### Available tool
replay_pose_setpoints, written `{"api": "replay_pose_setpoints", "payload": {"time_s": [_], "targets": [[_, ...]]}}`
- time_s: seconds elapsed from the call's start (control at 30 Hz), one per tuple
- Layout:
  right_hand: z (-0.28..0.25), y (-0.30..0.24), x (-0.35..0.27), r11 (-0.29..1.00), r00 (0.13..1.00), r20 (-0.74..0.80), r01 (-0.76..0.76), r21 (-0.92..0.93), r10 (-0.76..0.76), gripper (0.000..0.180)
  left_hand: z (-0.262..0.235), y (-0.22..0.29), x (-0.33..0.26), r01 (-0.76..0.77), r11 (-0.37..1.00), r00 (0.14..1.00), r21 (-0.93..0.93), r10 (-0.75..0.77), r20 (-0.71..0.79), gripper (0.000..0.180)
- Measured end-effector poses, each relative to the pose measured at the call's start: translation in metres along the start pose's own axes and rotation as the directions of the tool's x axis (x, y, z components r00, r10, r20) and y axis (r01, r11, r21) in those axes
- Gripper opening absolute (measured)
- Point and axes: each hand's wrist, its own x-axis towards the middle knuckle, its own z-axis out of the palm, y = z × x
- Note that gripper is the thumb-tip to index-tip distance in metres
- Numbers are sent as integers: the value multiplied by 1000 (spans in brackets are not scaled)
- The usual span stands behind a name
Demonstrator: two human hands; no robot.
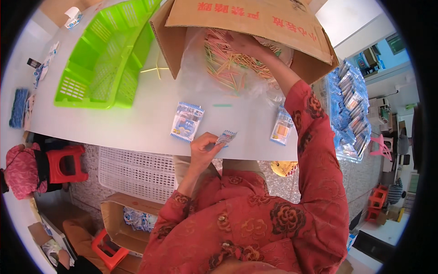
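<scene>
My left hand [204, 147] holds a small blue and white packet [226, 137] at the near edge of the white table [137, 123]. My right hand [246, 44] reaches into a clear plastic bag [196, 68] full of thin coloured sticks [223, 68], which lies in a tipped cardboard box [255, 20]. Its fingers are closed among the sticks. A stack of blue and white packets [187, 121] lies on the table just left of my left hand. Another packet [281, 128] with an orange panel lies beside my right forearm.
A green plastic basket [109, 55] stands at the table's left. A white basket [132, 171] and a cardboard box of packets [132, 219] sit under the near edge. A tray of filled packets [351, 109] is at the right. Red stools [66, 162] stand on the floor.
</scene>
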Motion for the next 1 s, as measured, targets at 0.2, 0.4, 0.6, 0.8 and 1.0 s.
{"api": "replay_pose_setpoints", "payload": {"time_s": [0.2,0.4,0.6,0.8,1.0], "targets": [[14,50,-31,962,980,-5,-195,193,200,14,2,0,3,-17,1000,999,24,16,32,9],[27,45,-31,964,981,38,-196,181,192,14,2,2,1,-19,997,1000,72,18,19,10],[52,45,-25,962,971,-106,-229,-150,214,22,4,4,2,-10,998,1000,67,8,26,9],[50,33,-17,958,971,-147,-216,-188,190,21,3,6,2,-1,998,1000,59,0,21,9],[42,16,-6,945,977,-130,-199,-261,170,18,1,3,2,-29,997,999,75,26,34,11]]}}
